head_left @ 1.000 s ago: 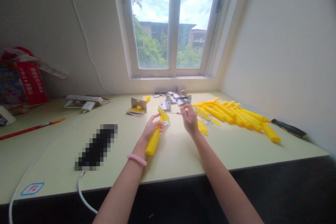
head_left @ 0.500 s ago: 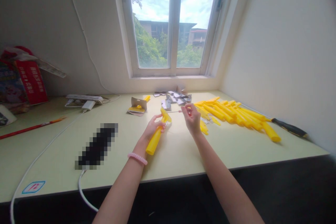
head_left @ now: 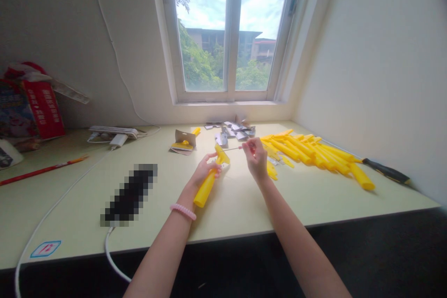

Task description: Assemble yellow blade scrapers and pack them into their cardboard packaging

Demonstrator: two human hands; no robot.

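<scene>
My left hand (head_left: 206,168) is closed round a yellow scraper (head_left: 205,189), its hollow handle end pointing down toward me and its wider head up. In my right hand (head_left: 255,156) is a thin screwdriver (head_left: 233,149), pinched by its handle, with the shaft pointing left. The screwdriver tip meets or nearly meets the scraper's head; the exact contact is too small to make out. Right of my right hand lie loose yellow plastic pieces (head_left: 271,170). Behind both hands is a heap of shiny metal plates (head_left: 240,129).
Several yellow handles (head_left: 314,151) are piled at the right, beside a black-handled tool (head_left: 386,171). A brown card pack (head_left: 185,138) stands at back left. Further left are a power strip (head_left: 113,131), a blurred-out black object (head_left: 129,195), a white cable (head_left: 109,251) and a red stick (head_left: 45,170).
The scraper's head has turned slightly in my left hand, showing more of its yellow face. My right hand keeps the screwdriver at its head with hardly any shift.
</scene>
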